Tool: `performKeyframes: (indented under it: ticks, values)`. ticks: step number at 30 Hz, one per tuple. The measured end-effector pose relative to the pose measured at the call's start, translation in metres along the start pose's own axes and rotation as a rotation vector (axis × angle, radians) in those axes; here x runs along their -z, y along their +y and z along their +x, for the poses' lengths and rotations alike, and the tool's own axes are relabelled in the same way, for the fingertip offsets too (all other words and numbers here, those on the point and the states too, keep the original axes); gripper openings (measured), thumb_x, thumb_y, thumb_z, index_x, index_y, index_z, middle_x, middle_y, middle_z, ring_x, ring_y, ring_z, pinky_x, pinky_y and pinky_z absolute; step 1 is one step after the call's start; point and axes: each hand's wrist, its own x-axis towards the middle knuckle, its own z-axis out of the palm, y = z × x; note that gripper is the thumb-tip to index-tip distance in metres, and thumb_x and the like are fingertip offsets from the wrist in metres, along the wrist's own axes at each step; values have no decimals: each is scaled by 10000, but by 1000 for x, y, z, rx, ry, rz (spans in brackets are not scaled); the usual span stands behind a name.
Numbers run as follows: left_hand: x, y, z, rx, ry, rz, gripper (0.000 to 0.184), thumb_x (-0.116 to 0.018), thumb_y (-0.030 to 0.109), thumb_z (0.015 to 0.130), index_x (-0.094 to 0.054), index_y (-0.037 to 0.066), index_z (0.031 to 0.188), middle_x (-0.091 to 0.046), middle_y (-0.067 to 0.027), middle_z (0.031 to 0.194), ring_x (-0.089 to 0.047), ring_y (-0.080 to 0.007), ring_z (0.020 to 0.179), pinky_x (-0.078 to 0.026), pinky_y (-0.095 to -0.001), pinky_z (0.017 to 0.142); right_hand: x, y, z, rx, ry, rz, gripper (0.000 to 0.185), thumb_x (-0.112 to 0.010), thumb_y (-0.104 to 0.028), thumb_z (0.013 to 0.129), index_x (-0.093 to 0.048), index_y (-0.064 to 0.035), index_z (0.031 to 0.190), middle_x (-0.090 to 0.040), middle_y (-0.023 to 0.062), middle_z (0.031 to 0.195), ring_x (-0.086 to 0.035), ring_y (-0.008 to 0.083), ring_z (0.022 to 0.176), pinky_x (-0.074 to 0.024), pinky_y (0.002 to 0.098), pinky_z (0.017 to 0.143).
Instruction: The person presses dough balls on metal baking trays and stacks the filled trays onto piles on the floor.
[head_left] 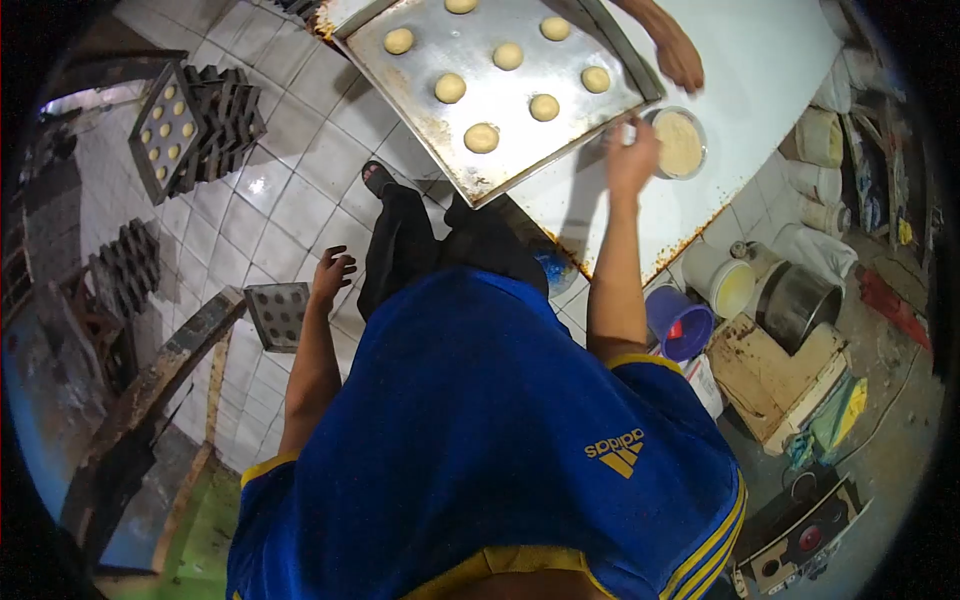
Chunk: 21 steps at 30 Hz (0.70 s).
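Note:
My left hand (335, 277) hangs over the tiled floor with its fingers apart and nothing in them. My right hand (633, 160) is closed around a small whitish object (628, 133), mostly hidden by the fingers. It is at the near right corner of a metal baking tray (480, 185), just left of a round bowl (680, 145) of pale crumbs or powder. On the tray, several round dough balls (508, 56) sit spaced apart. Another person's hand (680, 62) reaches in above the bowl, fingers pointing down.
The tray projects past the edge of a white table (745, 90) with rusty edges. Stacked trays (215, 125) with dough balls stand on the floor at left, and a darker tray (278, 318) lies nearby. Buckets (680, 322), a metal pot (800, 300) and boxes crowd the right.

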Motion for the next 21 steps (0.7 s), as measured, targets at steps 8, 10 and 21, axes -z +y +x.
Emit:
performKeyframes:
  ticks: [8,10,21]
  values:
    - [-1,9,-3,2,-22,60,460,-585,272,990,-524,121,1420,-691,-105,1175,-689,-234,1066,-529,-396,850,26,108,47,-216,-239,-535,234,-716,-364,867,-829,-198,987,-775,135,935,-721,367,903,-585,473,811]
    - [0,13,-5,4,-7,69,463,-586,272,990,-520,120,1422,-693,-105,1175,-687,-236,1069,-527,-398,853,21,115,51,-241,-328,-535,256,-736,-402,883,-822,-217,1037,-781,119,1013,-739,353,941,-588,468,842]
    - [14,-16,-7,32,-5,14,446,-572,302,1030,-497,134,1437,-682,-122,1243,-662,-267,1139,-528,-476,920,-9,120,63,-330,-186,270,314,-768,-325,911,-807,-71,1090,-793,133,992,-740,208,899,-564,336,848]
